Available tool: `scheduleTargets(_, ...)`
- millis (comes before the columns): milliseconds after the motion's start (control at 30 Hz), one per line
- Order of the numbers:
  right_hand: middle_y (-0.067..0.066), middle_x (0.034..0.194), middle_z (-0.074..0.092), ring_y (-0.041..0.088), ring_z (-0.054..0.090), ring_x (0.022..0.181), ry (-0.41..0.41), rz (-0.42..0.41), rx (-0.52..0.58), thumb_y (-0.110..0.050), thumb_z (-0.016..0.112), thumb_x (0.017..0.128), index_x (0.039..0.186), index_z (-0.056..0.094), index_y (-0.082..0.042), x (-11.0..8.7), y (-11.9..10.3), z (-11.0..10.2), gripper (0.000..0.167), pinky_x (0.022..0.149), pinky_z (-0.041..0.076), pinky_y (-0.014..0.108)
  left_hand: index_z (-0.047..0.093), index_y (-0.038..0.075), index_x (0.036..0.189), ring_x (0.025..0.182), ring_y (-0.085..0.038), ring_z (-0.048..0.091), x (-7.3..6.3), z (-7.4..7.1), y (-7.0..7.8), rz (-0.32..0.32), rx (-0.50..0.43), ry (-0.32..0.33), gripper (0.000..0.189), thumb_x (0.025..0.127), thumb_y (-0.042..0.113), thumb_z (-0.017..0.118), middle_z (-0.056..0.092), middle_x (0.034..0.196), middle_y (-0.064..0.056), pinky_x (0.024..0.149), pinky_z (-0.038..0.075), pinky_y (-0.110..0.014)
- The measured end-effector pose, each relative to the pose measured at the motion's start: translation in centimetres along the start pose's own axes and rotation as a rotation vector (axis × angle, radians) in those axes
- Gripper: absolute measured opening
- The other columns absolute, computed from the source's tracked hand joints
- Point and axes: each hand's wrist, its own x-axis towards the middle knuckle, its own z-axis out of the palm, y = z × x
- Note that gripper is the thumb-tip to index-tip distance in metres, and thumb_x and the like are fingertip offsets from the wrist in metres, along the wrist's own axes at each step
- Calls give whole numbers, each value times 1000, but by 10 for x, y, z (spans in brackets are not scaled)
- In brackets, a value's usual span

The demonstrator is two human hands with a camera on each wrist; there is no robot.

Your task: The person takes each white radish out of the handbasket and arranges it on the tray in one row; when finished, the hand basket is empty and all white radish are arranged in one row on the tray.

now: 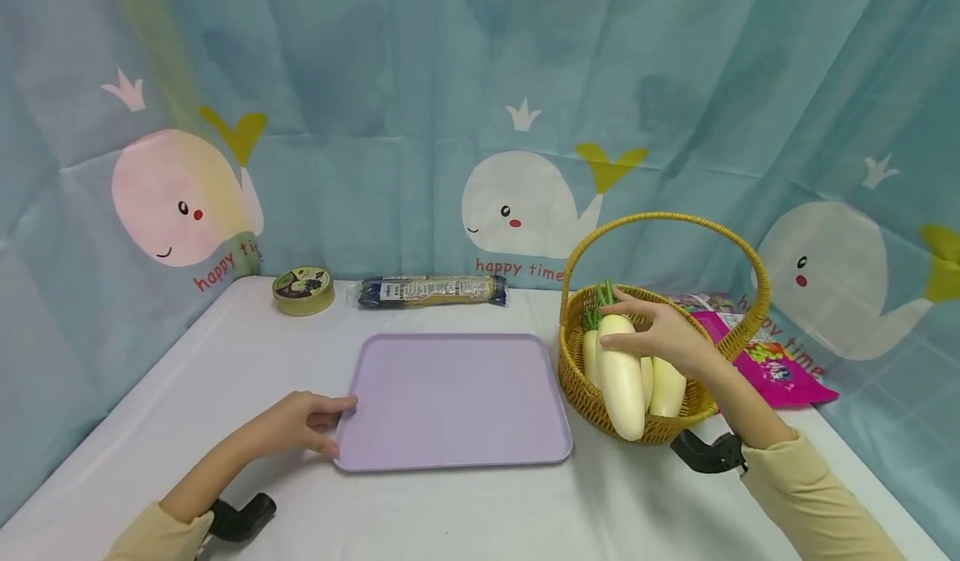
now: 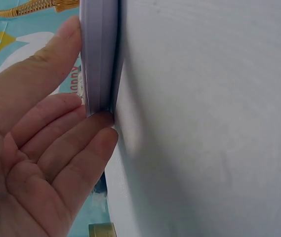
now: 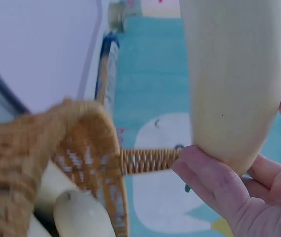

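Observation:
My right hand (image 1: pixel 656 336) grips a white radish (image 1: pixel 622 386) near its leafy end. It hangs tilted over the front of the wicker basket (image 1: pixel 573 390), its lower tip overlapping the rim in the head view. In the right wrist view, fingers and thumb wrap the thick end of the radish (image 3: pixel 236 74), and a bit of green stem peeks out below them. More white radishes (image 1: pixel 667 386) lie inside the basket. At the left, my left hand (image 1: pixel 296 423) touches the near left edge of the lilac tray (image 1: pixel 453 403), thumb and fingers spread along the rim.
At the back stand a round gold tin (image 1: pixel 303 292) and a long clear-wrapped package (image 1: pixel 432 291). Pink packets (image 1: pixel 780 369) lie behind the basket at the right. The basket's tall arched handle (image 1: pixel 663 217) rises above my right hand. A whale-print curtain (image 1: pixel 420 111) surrounds the white table.

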Motion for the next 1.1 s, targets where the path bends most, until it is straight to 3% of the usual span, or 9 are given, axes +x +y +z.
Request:
scheduleTargets(133, 9, 145, 22, 23, 60, 86, -9, -23, 29, -27, 70, 78, 123, 53, -2, 0, -5, 10, 55, 75, 51, 37, 46, -17, 119, 105, -39, 49, 0, 0, 0, 15, -19, 0, 70, 68, 21, 76, 43, 121, -33, 81, 48, -34)
scheduleTargets(333, 8, 143, 26, 23, 63, 81, 9, -44, 50, -27, 72, 77, 122, 55, -2, 0, -10, 24, 54, 70, 52, 35, 44, -17, 120, 105, -42, 47, 0, 1, 0, 1, -52, -9, 72, 68, 21, 76, 40, 122, -34, 82, 47, -34)
scheduleTargets(600, 8, 144, 24, 28, 60, 91, 10, -82, 145, -22, 72, 77, 124, 52, 1, 6, -18, 45, 56, 71, 52, 33, 42, -20, 119, 105, -44, 46, -1, 1, 3, -10, -40, 1, 75, 66, 21, 77, 39, 121, -37, 82, 47, -35)
scheduleTargets(767, 4, 144, 26, 25, 58, 97, 21, -106, 111, -26, 72, 76, 125, 53, -4, 14, -23, 57, 56, 72, 52, 32, 42, -20, 120, 106, -44, 46, 0, 0, 4, -9, -36, -5, 75, 66, 21, 77, 39, 122, -37, 83, 47, -35)
scheduleTargets(967, 4, 144, 24, 20, 59, 77, 43, -158, 93, -27, 72, 76, 125, 53, -4, 32, -33, 75, 57, 62, 48, 27, 42, -20, 119, 106, -45, 46, -1, -1, 6, -10, -34, -6, 74, 67, 20, 77, 39, 122, -37, 83, 46, -36)
scheduleTargets(1100, 3, 144, 24, 24, 59, 96, 33, -164, 134, -26, 74, 75, 123, 54, -3, 42, -40, 87, 57, 74, 50, 30, 41, -21, 120, 107, -46, 44, -1, -1, 7, -4, -56, -17, 74, 68, 19, 76, 37, 122, -38, 84, 46, -36)
